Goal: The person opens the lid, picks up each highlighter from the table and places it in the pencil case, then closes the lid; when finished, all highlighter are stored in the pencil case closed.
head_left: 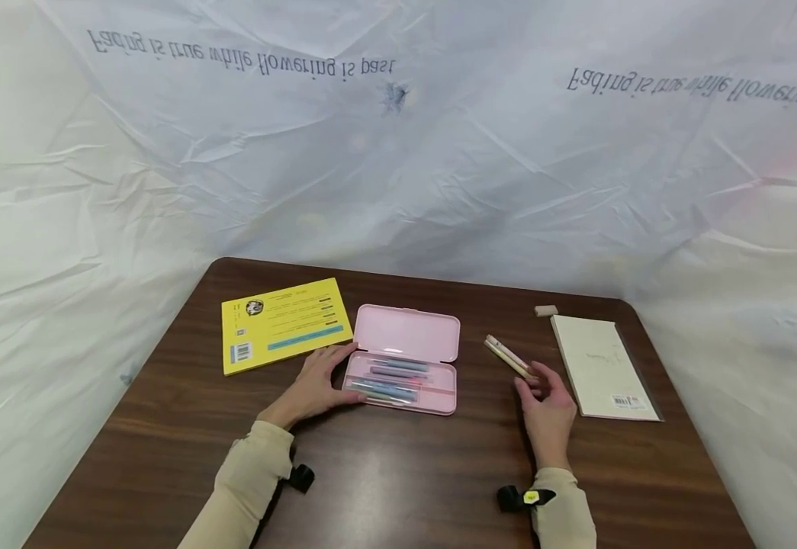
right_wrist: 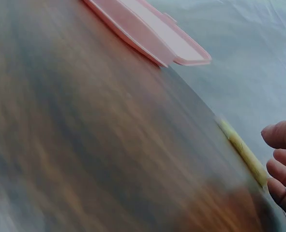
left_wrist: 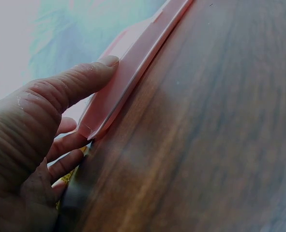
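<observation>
A pink pencil case (head_left: pixel 439 389) lies with its lid up on the table, several pens (head_left: pixel 387 390) inside it. My left hand (head_left: pixel 316 383) holds the case by its left end. In the left wrist view the thumb (left_wrist: pixel 92 77) presses the front wall, while the other fingers reach around the end. Farther right, two pens (head_left: pixel 508 357), one pale pink and one yellow, lie side by side. My right hand (head_left: pixel 547 408) is at their near end with its thumb and fingers apart. The right wrist view shows the yellow pen (right_wrist: pixel 244 153) beside the fingertips.
A yellow book (head_left: pixel 288 324) lies at the back left of the brown table (head_left: pixel 371 473). On the right is a cream notebook (head_left: pixel 600 366), with a small eraser (head_left: pixel 545 310) behind its corner. White sheeting (head_left: pixel 343 168) hangs close behind the table.
</observation>
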Available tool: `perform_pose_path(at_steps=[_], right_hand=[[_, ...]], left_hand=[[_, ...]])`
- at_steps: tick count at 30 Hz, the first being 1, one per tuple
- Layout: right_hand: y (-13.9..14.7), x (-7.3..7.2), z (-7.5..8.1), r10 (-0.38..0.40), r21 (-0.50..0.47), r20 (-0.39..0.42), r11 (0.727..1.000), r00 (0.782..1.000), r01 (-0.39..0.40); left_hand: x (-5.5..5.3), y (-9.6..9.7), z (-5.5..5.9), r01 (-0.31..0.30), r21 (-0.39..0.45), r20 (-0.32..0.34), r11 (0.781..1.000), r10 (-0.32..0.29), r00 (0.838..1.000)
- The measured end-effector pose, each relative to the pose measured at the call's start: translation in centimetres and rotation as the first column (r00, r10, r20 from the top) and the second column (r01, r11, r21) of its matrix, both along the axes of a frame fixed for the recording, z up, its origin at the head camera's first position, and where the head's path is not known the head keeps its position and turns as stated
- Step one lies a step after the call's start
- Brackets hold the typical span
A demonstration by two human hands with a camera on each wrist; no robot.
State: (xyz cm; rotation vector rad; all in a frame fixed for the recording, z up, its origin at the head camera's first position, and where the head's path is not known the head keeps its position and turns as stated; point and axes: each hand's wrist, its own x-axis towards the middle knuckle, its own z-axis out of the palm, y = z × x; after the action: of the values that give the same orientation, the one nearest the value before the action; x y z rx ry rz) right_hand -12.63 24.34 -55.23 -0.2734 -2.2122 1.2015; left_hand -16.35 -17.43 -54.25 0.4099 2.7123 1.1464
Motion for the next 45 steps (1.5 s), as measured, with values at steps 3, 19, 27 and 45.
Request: perform_pose_path(at_steps=[3,19,27,45], right_hand=[[0.33,0.00,0.02,-0.029,0.022,0.022,0.999,0.999,0.028],[0.61,-0.22,0.38,-0.084,0.075,0.137,0.994,0.987,0.074],[0.81,-0.46,0.18,-0.065,0.109,0.209,0.993,0.976,0.042],[0.51,-0.36,0.22,-0.065,0.102,0.192,0.994,0.979,0.046]], left_hand=[[0.00,-0.07,-0.07,-0.002,0.002,-0.007,1.000,0.002,1.000],[-0.05,-0.04,0.05,-0.003,-0.002,-0.005,1.000,0.003,1.000],[-0.15,0.01,0.18,0.005,-0.011,-0.010,1.000,-0.005,1.000],[0.06,-0.13,0.16,0.014,0.008,-0.027,1.000,-0.014,1.000]])
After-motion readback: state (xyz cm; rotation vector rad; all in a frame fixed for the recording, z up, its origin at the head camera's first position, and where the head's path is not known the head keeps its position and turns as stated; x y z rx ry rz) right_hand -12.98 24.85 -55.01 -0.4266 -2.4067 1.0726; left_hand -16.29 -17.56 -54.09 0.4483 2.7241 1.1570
